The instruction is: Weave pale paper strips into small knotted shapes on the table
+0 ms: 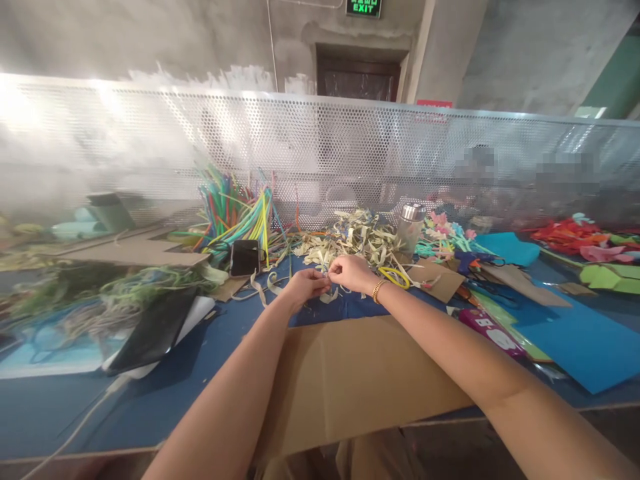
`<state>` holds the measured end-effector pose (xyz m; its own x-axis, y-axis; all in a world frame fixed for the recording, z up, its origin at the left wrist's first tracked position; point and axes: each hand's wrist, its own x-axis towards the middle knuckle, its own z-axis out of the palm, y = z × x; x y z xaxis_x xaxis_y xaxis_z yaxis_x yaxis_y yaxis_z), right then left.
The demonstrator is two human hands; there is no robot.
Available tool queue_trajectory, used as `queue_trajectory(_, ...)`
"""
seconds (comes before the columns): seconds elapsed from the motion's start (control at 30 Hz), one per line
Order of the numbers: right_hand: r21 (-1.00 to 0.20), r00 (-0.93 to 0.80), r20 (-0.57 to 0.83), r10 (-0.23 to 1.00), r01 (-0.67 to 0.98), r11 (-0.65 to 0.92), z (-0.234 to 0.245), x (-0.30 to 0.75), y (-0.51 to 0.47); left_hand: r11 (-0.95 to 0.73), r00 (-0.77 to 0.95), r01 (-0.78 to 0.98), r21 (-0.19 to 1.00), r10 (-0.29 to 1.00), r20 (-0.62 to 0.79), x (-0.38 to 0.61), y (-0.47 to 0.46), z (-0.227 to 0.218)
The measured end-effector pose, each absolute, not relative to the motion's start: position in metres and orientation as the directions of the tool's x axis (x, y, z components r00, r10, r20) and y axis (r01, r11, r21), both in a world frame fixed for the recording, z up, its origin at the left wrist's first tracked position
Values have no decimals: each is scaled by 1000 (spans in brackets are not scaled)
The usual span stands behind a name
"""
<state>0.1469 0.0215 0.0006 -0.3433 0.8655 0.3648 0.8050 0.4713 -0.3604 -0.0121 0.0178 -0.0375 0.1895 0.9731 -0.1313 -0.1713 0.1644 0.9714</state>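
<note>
Pinching between them a tiny piece (325,273) I can't identify, the left hand (306,287) and right hand (351,272) are working close together. Pale strips (367,239) are lying heaped just beyond, on the table (207,380).

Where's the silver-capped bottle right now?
The bottle stands right of centre in the head view, between the pile of pale strips and the pink flowers.
</note>
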Motion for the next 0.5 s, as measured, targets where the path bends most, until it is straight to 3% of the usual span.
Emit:
queue_trajectory(0.3,-379,-289,425,858,804,459,-13,151,4,237,162,-264,935,966,-200,-13,21,-38)
queue_trajectory(0.5,-408,-211,292,933,855,321,-14,151,-3,168,150,-173,970,978,-143,-13,21,-37)
